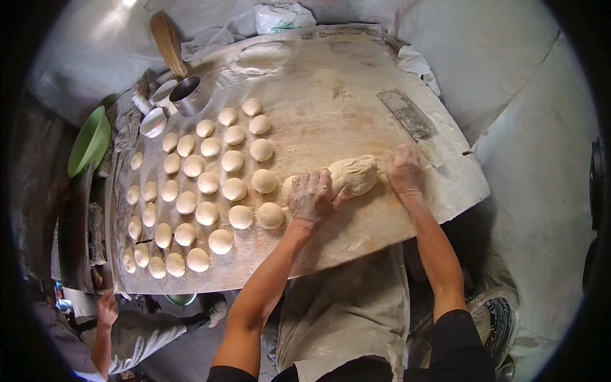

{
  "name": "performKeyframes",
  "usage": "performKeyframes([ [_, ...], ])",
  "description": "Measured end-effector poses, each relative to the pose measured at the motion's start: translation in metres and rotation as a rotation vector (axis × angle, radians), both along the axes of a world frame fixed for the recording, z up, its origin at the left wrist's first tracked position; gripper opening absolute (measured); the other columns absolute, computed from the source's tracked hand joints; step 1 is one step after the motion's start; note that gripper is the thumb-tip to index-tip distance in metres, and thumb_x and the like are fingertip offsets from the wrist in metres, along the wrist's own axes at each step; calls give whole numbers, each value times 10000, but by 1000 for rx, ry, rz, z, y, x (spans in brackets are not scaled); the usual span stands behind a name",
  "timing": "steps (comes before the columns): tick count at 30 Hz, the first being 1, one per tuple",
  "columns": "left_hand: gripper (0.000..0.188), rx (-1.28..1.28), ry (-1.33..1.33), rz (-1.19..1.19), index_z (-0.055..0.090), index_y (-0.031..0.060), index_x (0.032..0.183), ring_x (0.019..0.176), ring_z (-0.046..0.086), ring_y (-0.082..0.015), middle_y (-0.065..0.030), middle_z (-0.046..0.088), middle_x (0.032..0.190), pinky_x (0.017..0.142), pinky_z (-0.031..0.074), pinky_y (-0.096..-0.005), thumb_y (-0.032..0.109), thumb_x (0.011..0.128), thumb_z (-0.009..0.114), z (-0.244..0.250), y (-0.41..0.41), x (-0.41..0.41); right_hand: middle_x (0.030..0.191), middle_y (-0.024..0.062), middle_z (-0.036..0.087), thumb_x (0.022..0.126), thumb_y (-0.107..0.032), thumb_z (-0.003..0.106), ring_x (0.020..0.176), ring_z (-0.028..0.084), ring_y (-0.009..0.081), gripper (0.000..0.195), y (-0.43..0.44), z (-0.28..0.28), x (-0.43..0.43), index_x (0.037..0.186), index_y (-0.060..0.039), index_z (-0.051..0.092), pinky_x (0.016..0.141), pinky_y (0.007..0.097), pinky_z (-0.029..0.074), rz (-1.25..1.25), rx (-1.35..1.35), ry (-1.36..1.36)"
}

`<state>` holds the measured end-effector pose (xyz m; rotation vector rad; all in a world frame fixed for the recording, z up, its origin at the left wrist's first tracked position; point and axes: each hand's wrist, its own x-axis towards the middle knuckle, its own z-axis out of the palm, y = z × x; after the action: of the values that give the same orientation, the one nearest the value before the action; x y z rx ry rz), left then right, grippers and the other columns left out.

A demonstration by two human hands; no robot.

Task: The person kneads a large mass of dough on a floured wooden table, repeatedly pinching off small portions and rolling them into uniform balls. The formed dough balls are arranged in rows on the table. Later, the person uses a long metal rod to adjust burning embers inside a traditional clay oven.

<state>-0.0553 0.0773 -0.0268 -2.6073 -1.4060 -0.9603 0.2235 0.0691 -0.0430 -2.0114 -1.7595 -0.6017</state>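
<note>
A long lump of pale dough [355,175] lies on the floured wooden board [324,114]. My left hand [312,198] is wrapped over its left part, fingers across the top and thumb along the near side. Just past the dough's right end, my right hand [405,172] is low over the board with its fingers curled. That hand is blurred, and whether anything is inside it is hidden. Left of my left hand, many round dough balls sit in loose rows, the closest being one dough ball [270,216] beside my wrist.
At the board's back left stand a metal cup [190,98], a white bowl [153,122] and a straw brush [168,43]. A green basin [89,142] leans beyond the left edge. A dark flat patch [408,114] lies at right. Another person's hand [108,308] is near the front-left corner.
</note>
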Motion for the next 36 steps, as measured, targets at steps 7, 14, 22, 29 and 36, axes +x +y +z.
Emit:
performKeyframes([
  [7, 499, 140, -15, -58, 661, 50, 1080, 943, 635, -332, -129, 656, 970, 861, 481, -476, 469, 833, 772, 11, 3, 1, 1089, 160, 671, 901, -77, 726, 1081, 635, 370, 295, -54, 37, -60, 1188, -20, 685, 977, 482, 501, 384, 114, 293],
  [14, 234, 197, 14, 3, 660, 91, 956, 867, 650, -289, -88, 646, 885, 803, 484, -461, 268, 806, 688, -32, 18, -6, 1062, 187, 712, 895, -44, 691, 1038, 676, 363, 189, -39, 65, -125, 1080, -7, 698, 912, 427, 539, 680, -445, 396],
  [22, 458, -30, 9, -126, 659, 69, 1145, 1006, 641, -325, -120, 662, 1080, 906, 496, -464, 322, 789, 796, 4, -3, 3, 846, 177, 687, 931, -90, 656, 885, 672, 359, 95, -7, 3, 21, 939, -17, 716, 851, 441, 550, -14, -122, 523],
  [29, 606, -93, -21, -102, 628, 44, 1237, 1053, 634, -337, -135, 655, 1106, 937, 492, -474, 325, 747, 846, 2, -8, -6, 1112, 281, 643, 992, -130, 571, 1052, 615, 461, 167, -61, 11, 18, 1054, -5, 663, 963, 521, 495, 280, -149, -40],
  [36, 590, -69, -8, -83, 630, 48, 1234, 1027, 636, -332, -133, 662, 1096, 929, 491, -477, 320, 752, 836, 3, -8, -13, 1077, 242, 646, 980, -174, 602, 1024, 625, 424, 152, -73, 8, -29, 991, -27, 638, 904, 550, 496, 255, 21, 194],
])
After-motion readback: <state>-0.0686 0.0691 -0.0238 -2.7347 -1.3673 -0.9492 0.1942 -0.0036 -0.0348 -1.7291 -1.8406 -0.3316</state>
